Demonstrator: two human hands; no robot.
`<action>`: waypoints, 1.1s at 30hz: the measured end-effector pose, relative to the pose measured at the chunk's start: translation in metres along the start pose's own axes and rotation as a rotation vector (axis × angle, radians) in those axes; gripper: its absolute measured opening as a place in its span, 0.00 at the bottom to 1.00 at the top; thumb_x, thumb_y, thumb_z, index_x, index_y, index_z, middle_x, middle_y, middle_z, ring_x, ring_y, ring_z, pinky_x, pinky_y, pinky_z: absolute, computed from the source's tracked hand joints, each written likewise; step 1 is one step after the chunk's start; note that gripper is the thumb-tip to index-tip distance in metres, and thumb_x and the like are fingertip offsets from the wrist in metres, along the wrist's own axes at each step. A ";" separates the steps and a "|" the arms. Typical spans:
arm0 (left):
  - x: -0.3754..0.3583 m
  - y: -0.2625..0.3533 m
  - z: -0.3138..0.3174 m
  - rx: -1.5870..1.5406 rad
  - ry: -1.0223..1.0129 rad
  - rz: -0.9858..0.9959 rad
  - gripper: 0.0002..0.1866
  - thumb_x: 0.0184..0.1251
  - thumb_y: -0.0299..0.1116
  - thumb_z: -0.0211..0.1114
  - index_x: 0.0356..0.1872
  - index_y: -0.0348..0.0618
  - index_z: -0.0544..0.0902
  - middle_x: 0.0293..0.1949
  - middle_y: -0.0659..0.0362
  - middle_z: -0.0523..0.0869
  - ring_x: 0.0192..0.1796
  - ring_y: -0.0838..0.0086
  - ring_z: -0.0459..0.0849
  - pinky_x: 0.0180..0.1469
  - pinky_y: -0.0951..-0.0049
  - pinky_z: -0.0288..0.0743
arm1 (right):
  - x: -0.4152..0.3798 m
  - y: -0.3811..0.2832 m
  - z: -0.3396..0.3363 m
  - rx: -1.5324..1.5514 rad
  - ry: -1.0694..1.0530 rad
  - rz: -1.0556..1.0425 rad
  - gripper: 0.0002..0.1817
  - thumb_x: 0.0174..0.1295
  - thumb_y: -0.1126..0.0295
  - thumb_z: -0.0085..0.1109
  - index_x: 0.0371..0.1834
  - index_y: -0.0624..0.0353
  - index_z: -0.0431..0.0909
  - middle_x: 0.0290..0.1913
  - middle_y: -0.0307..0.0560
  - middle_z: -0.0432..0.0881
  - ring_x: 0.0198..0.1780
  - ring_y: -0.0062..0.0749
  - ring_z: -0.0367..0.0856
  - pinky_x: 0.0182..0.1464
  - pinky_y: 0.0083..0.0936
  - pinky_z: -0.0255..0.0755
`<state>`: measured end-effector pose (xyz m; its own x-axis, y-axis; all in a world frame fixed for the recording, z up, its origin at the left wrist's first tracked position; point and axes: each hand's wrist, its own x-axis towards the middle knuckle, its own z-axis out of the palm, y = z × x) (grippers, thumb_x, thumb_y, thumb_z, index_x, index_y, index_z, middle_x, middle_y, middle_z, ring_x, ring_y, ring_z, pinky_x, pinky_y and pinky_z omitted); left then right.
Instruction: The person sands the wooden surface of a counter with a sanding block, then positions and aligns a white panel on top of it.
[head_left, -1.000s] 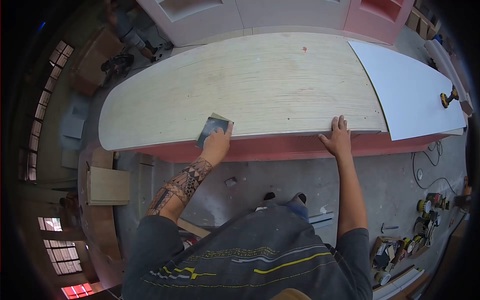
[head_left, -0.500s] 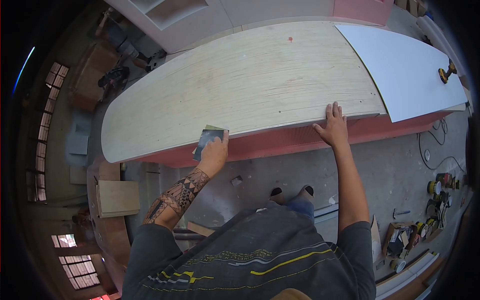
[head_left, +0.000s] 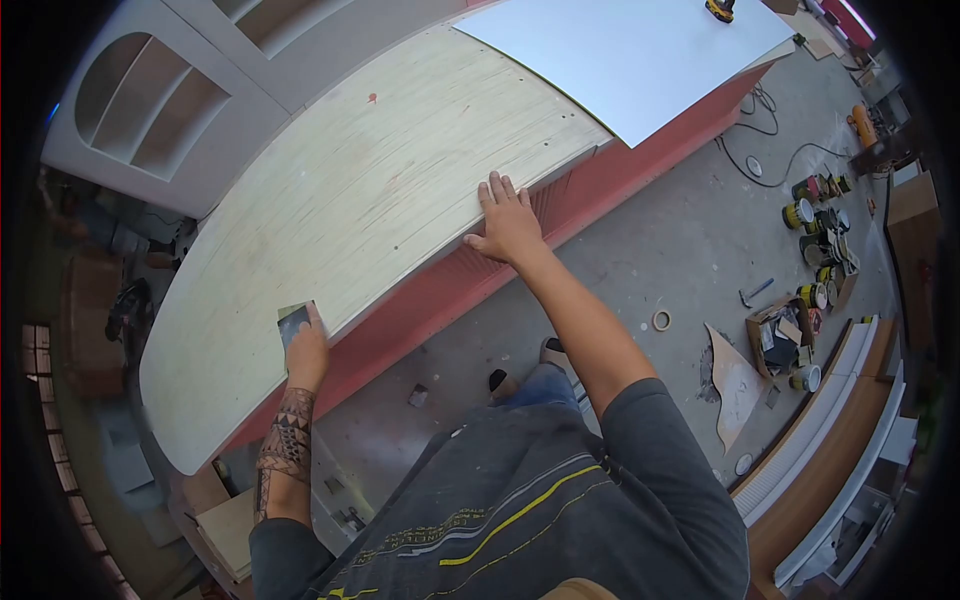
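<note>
Most of the view is taken up by a long counter (head_left: 330, 220), topped in pale, streaky wood with a few dark specks and one small red mark, rounded at the left end and faced in pinkish red. It's set in a workshop with a grey, scuffed floor (head_left: 640, 260), and a pale cabinet (head_left: 140, 100) with an arched shelf opening is seen past the far side. The counter's right part is covered by a white board (head_left: 620, 70), and a drill (head_left: 719, 10) is perched on that, so the wood below is blocked from view. Down on the floor to the right, stuff is scattered: a cable (head_left: 779, 185), a bunch of cans (head_left: 797, 214), a hammer (head_left: 757, 292), a tape roll (head_left: 661, 320), a packed box (head_left: 765, 325) and some long panels (head_left: 815, 430). As for the dark sheet (head_left: 292, 322), it's laid flat on the wood by the near edge, toward the rounded end, with a tan layer peeking out. It's gripped under the left hand (head_left: 307, 355), index finger stretched along its right side. The right hand (head_left: 510, 228) is planted on the same edge farther right, fingers spread and nothing held, well apart from the sheet.
</note>
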<state>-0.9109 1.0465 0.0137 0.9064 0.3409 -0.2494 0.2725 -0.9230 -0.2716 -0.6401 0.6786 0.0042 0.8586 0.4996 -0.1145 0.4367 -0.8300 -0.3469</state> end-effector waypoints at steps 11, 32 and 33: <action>-0.014 0.010 -0.013 -0.047 0.028 -0.114 0.38 0.75 0.29 0.63 0.86 0.41 0.65 0.46 0.48 0.85 0.47 0.52 0.91 0.43 0.53 0.88 | 0.004 0.006 0.007 -0.049 0.080 -0.047 0.58 0.64 0.40 0.75 0.89 0.63 0.59 0.92 0.63 0.53 0.92 0.56 0.51 0.89 0.59 0.50; -0.035 0.028 0.000 -0.009 0.148 -0.068 0.37 0.75 0.30 0.63 0.85 0.38 0.67 0.40 0.51 0.85 0.39 0.56 0.91 0.37 0.57 0.88 | 0.006 0.010 0.016 -0.062 0.103 -0.055 0.58 0.63 0.43 0.76 0.89 0.63 0.59 0.92 0.62 0.52 0.92 0.56 0.50 0.89 0.59 0.50; -0.036 0.031 -0.001 -0.028 0.117 -0.063 0.37 0.75 0.30 0.63 0.85 0.38 0.67 0.40 0.51 0.85 0.40 0.56 0.91 0.38 0.57 0.88 | 0.007 0.011 0.015 -0.061 0.108 -0.055 0.58 0.63 0.43 0.76 0.89 0.63 0.59 0.92 0.62 0.52 0.92 0.56 0.50 0.89 0.59 0.50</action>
<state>-0.9345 1.0055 0.0156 0.9183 0.3764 -0.1224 0.3371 -0.9059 -0.2565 -0.6327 0.6767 -0.0140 0.8554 0.5180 0.0048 0.4966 -0.8173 -0.2922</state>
